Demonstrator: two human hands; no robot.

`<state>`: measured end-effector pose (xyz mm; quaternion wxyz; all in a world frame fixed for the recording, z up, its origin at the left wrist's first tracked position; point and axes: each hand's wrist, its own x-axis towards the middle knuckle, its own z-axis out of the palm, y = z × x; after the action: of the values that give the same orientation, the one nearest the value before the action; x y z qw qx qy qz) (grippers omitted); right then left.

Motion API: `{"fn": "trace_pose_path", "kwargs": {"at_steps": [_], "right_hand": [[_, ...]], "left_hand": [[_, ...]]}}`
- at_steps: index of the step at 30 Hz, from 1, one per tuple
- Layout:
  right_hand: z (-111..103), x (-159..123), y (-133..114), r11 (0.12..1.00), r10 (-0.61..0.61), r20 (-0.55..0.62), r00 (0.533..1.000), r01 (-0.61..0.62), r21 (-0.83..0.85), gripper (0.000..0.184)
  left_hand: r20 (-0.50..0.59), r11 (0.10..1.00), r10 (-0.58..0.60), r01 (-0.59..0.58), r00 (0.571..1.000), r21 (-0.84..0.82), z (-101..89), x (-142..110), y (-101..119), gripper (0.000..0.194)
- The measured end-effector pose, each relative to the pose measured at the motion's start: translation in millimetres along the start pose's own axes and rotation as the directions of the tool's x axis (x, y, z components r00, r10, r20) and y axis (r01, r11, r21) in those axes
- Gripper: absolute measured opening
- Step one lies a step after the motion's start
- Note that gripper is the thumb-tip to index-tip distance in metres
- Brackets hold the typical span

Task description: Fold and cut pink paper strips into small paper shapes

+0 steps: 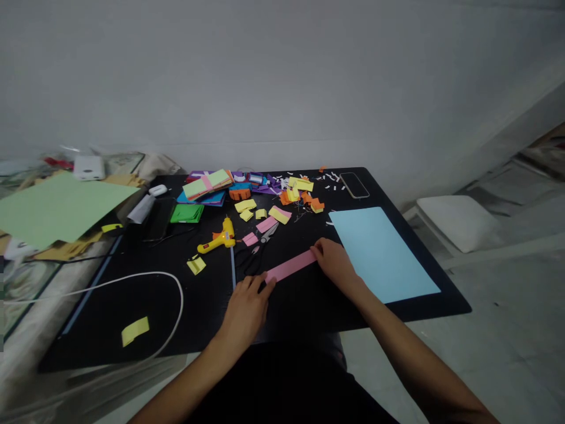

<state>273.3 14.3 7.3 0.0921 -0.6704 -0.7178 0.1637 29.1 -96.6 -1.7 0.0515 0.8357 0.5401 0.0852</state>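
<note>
A pink paper strip [292, 266] stretches between my two hands, low over the black table [300, 309]. My left hand [249, 301] pinches its left end between thumb and fingers. At the other end, my right hand [333, 259] grips the strip with its fingertips. Just beyond the strip lie scissors [267, 234] with dark handles, partly over small pink paper pieces [251, 239]. A yellow glue gun [219, 237] rests to the left of the scissors. The light blue sheet [386, 253] lies flat beside my right forearm.
Stacked coloured papers [207, 185], yellow and orange scraps and a phone [354, 185] sit along the back. A white cable [179, 288] loops across the left side. Green paper [66, 206] lies on a cluttered surface at far left; a white stool [457, 221] stands right.
</note>
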Motion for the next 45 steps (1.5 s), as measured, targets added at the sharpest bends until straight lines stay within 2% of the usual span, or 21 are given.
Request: {"fn": "trace_pose_path", "kwargs": {"at_steps": [5,8,10,12,16,18,22,27,31,34,37,45], "right_hand": [[-7.6,7.7,18.0,0.994,0.112,-0.031,0.993,-0.112,0.014,0.014],[-10.5,8.0,25.4,0.988,0.151,-0.144,0.978,-0.153,-0.004,0.013],[-9.8,3.7,24.6,0.994,0.106,-0.254,0.961,-0.105,0.015,0.013],[-5.9,-4.6,18.2,0.998,0.006,-0.303,0.953,0.014,0.064,0.014],[8.8,-27.2,-2.9,0.964,-0.234,-0.163,0.959,0.250,0.089,0.013],[16.4,-37.6,-10.9,0.954,-0.274,-0.109,0.956,0.284,0.096,0.010],[27.2,-53.8,-16.2,0.955,-0.263,-0.155,0.952,0.280,0.099,0.011],[36.4,-68.6,-14.5,0.950,-0.245,-0.243,0.939,0.282,0.132,0.011],[42.4,-74.2,-14.2,0.949,-0.235,-0.275,0.932,0.281,0.142,0.014],[44.6,-75.6,-14.2,0.951,-0.227,-0.288,0.930,0.276,0.142,0.017],[45.1,-76.4,-14.2,0.953,-0.222,-0.295,0.929,0.271,0.138,0.019],[41.1,-75.2,-16.2,0.957,-0.228,-0.256,0.939,0.264,0.117,0.025]], "left_hand": [[-0.005,1.000,-0.007,0.007,1.000,-0.005,0.4,0.5,0.3,0.050],[-0.003,1.000,-0.007,0.007,1.000,-0.003,1.5,0.3,0.2,0.051],[-0.008,1.000,-0.005,0.005,1.000,-0.013,1.7,0.0,-0.1,0.051],[-0.015,0.999,-0.002,0.002,1.000,-0.033,0.6,0.0,-1.0,0.050],[-0.040,0.997,-0.014,0.011,0.999,-0.080,-4.9,2.7,-3.7,0.040],[-0.052,0.996,-0.028,0.023,0.998,-0.088,-7.9,6.7,-3.8,0.032],[-0.033,0.997,-0.055,0.053,0.998,-0.060,-10.5,20.4,4.1,0.022],[0.110,0.998,-0.055,0.056,0.992,-0.005,-7.6,46.6,25.0,0.025],[0.252,0.997,-0.072,0.078,0.965,-0.016,-7.4,69.6,41.4,0.022],[0.317,0.991,-0.121,0.135,0.941,-0.024,-9.1,80.1,49.6,0.021],[0.323,0.981,-0.176,0.194,0.930,-0.025,-10.3,81.6,51.8,0.021],[0.287,0.977,-0.199,0.214,0.937,-0.020,-13.7,71.4,38.6,0.020]]}}
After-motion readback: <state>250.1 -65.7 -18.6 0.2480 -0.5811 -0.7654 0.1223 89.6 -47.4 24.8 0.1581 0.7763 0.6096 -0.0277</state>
